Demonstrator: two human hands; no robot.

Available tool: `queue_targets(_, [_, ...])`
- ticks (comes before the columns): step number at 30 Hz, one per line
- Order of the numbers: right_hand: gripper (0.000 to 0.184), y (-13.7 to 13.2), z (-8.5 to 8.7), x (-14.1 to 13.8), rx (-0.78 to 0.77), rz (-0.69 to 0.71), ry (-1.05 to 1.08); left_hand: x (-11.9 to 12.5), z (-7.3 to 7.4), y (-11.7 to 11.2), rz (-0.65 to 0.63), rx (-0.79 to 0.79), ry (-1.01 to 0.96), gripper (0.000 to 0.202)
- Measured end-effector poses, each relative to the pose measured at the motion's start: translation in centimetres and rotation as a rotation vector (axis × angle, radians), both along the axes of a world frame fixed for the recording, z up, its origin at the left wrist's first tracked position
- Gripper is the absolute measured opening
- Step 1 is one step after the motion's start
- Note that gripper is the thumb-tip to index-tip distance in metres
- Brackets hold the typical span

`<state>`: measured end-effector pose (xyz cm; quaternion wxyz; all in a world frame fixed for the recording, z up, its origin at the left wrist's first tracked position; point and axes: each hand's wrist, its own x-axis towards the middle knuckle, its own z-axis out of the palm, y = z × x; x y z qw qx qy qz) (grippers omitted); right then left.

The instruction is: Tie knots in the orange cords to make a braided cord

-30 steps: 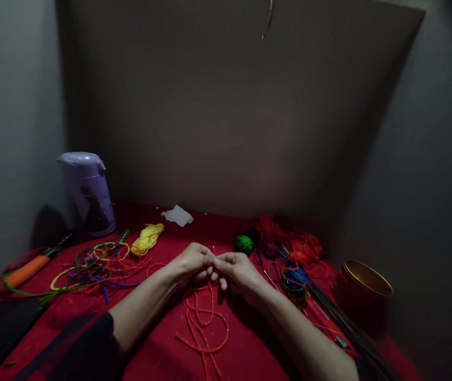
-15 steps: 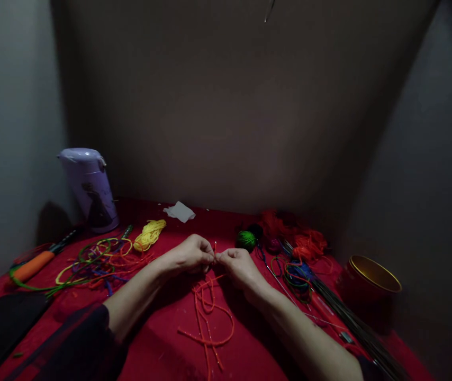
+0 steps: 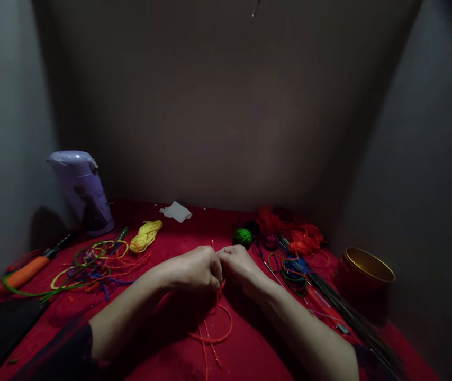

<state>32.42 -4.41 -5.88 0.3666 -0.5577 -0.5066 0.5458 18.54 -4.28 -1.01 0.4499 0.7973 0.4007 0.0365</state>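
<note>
My left hand (image 3: 194, 271) and my right hand (image 3: 238, 264) meet fingertip to fingertip over the middle of the red cloth (image 3: 250, 349). Both are closed in a pinch on an orange beaded cord (image 3: 214, 330). A short end of the cord sticks up between the fingers, and the rest hangs down and loops on the cloth below the hands. Dark sleeves cover both forearms near the bottom edge.
On the left lie a tangle of coloured cords (image 3: 99, 259), a yellow cord bundle (image 3: 145, 236), an orange-handled tool (image 3: 27, 271) and a lilac jug (image 3: 81, 191). On the right sit a green thread ball (image 3: 243, 236), red-orange thread (image 3: 303, 238), thin sticks (image 3: 349, 317) and a gold-rimmed tin (image 3: 367, 270). White paper (image 3: 176, 211) lies at the back.
My hands have closed tighter together around the cord and the left hand has rolled over it. The loops below them have drawn in. The view shifted slightly.
</note>
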Motion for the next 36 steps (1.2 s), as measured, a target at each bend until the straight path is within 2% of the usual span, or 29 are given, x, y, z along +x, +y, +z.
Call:
queue_targets(3, [0.017,-0.2,0.2,0.1,0.013,0.006,0.045,-0.2,2.2,-1.7,-0.225,-0.360,-0.062,0.014])
queue_targets(5, [0.018,-0.1,0.2,0.1,0.021,-0.011,0.053,-0.4,3.5,-2.3,-0.255,-0.465,-0.096,0.019])
queue_targets(6, [0.018,-0.1,0.1,0.1,0.024,-0.020,0.051,-0.4,3.8,-2.2,-0.206,-0.440,-0.136,0.020])
queue_targets(8, [0.020,0.0,0.0,0.1,0.038,-0.005,0.060,-0.3,3.5,-1.3,0.001,-0.288,-0.253,0.024])
queue_targets(10, [0.019,0.2,-0.2,0.0,0.048,0.014,0.071,0.0,2.3,0.2,0.293,-0.101,-0.347,0.032])
queue_targets(12, [0.017,0.3,-0.4,0.0,0.046,0.007,0.076,0.2,0.6,1.9,0.568,0.013,-0.316,0.022])
queue_targets(14, [0.017,0.3,-0.6,0.0,0.028,-0.012,0.066,0.4,-0.9,2.9,0.693,-0.018,-0.267,0.012])
queue_targets(15, [0.017,0.3,-0.6,0.0,0.025,-0.010,0.065,0.5,-1.4,3.2,0.686,-0.074,-0.252,0.012])
queue_targets(17, [0.016,0.3,-0.6,0.1,0.025,0.002,0.068,0.5,-2.0,3.1,0.586,-0.209,-0.258,0.017])
queue_targets(20, [0.014,0.3,-0.6,0.1,0.037,0.023,0.064,0.3,-2.3,2.6,0.442,-0.336,-0.300,0.017])
queue_targets(23, [0.014,0.3,-0.5,0.1,0.036,0.042,0.057,0.0,-2.5,2.5,0.414,-0.403,-0.341,0.008])
queue_targets(32, [0.015,0.3,-0.5,0.0,0.015,0.009,0.037,-0.1,-3.3,3.5,0.496,-0.235,-0.228,0.012])
queue_targets(36, [0.012,0.2,-0.3,0.0,0.013,0.005,0.015,0.1,-3.6,3.6,0.516,-0.225,-0.268,0.012])
